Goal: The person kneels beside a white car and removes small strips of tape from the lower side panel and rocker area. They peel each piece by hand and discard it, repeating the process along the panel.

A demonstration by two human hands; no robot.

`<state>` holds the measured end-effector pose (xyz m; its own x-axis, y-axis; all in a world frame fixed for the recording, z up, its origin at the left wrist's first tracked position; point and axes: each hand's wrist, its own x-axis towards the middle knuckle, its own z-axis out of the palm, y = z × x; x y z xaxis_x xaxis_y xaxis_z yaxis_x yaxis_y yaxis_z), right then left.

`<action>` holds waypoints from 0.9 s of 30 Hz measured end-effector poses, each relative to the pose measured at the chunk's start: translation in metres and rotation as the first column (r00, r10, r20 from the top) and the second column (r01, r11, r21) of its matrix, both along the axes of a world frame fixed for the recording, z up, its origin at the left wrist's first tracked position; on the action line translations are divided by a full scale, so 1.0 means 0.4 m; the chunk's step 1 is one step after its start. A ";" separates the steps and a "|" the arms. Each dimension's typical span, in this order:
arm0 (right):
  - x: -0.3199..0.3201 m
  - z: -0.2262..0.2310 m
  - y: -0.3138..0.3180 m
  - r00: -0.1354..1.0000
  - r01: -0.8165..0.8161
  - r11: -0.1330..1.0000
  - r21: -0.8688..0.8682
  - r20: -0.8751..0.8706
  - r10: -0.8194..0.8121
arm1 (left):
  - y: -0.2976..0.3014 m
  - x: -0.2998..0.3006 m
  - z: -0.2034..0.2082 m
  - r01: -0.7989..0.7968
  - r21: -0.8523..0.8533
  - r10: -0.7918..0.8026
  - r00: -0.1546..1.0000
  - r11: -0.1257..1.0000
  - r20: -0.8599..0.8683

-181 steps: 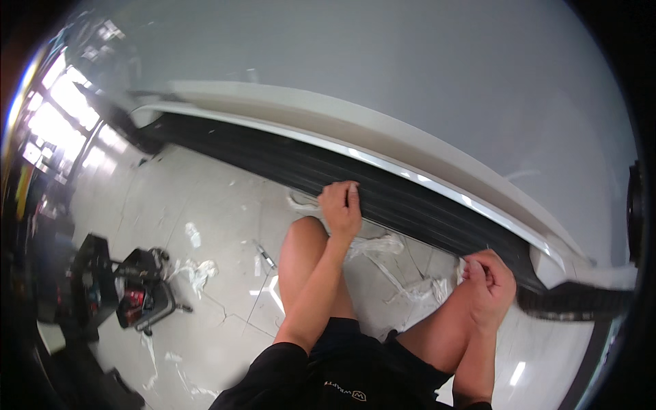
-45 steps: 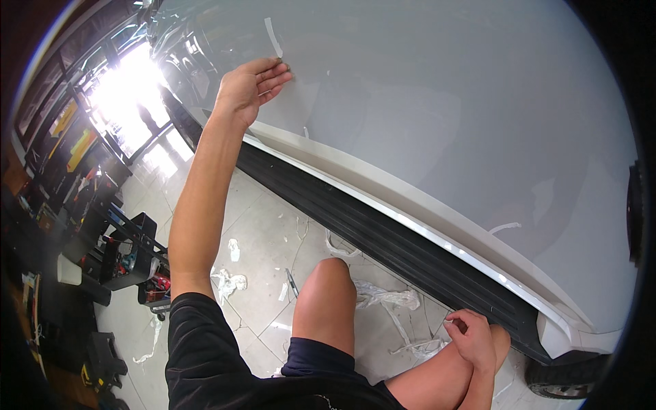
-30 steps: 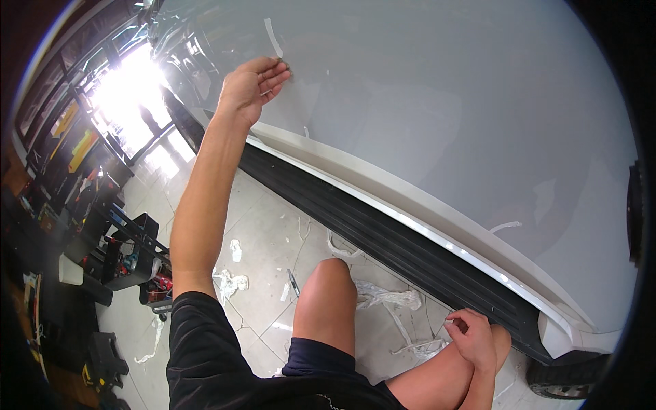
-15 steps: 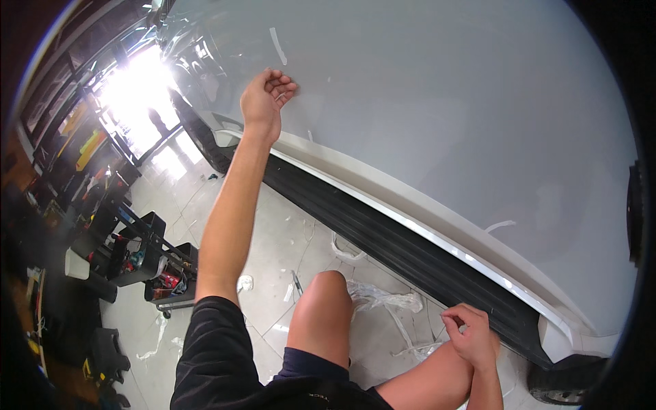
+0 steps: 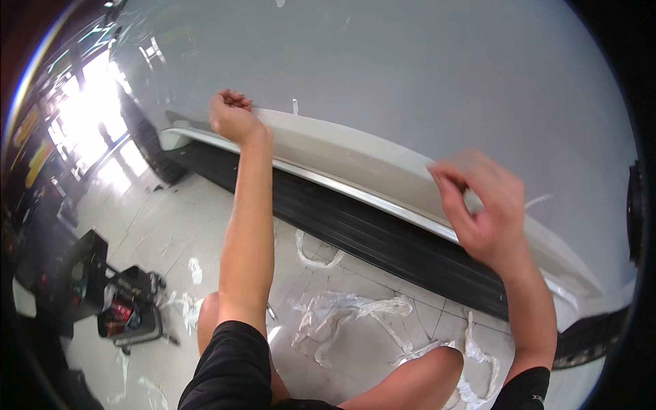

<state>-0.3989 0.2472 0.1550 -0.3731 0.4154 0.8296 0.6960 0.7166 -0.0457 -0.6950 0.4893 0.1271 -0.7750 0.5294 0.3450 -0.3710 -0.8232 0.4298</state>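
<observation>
The grey side panel [image 5: 389, 82] of a vehicle curves across the view, with a pale sill [image 5: 355, 157] along its lower edge. My left hand [image 5: 236, 117] is at that lower edge toward the left, its fingers curled in near the panel; whatever they hold is hidden. In front of the sill at the right is my right hand [image 5: 484, 201], slightly blurred, thumb and fingers pinched together. Nothing I can name shows in the pinch. A small whitish strip [image 5: 295, 106] sticks up at the panel's edge, and another pale strip [image 5: 538, 201] lies behind my right wrist.
A black running board [image 5: 369, 236] juts out below the sill. Crumpled clear film [image 5: 331, 318] and thin strips lie on the tiled floor around my knees. At the left stands a black tool cart [image 5: 130, 307] with trays. Vehicle tires [image 5: 154, 147] show at both ends.
My right hand has risen from beside my knee to the sill. My left hand has come down from the panel to its lower edge. The view has shifted toward the right.
</observation>
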 end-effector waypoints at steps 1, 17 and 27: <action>-0.037 0.001 0.035 0.999 0.032 0.996 0.085 0.029 -0.035 | 0.012 -0.006 -0.002 0.007 0.031 -0.008 1.000 1.000 0.029; -0.456 0.280 0.308 0.808 0.415 0.748 0.517 0.169 -0.565 | 0.171 -0.384 -0.169 0.070 0.444 0.087 0.942 0.893 -0.324; -0.479 0.252 0.382 0.784 0.570 0.712 0.409 -0.012 -0.621 | 0.463 -0.569 -0.536 -0.020 -0.146 -0.033 0.936 0.989 -0.351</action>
<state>-0.5906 0.3999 0.2558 -0.2590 0.2557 0.9314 0.9655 0.0936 0.2428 -0.9226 0.6747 -0.0873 -0.6145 0.5987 0.5137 -0.1798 -0.7403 0.6478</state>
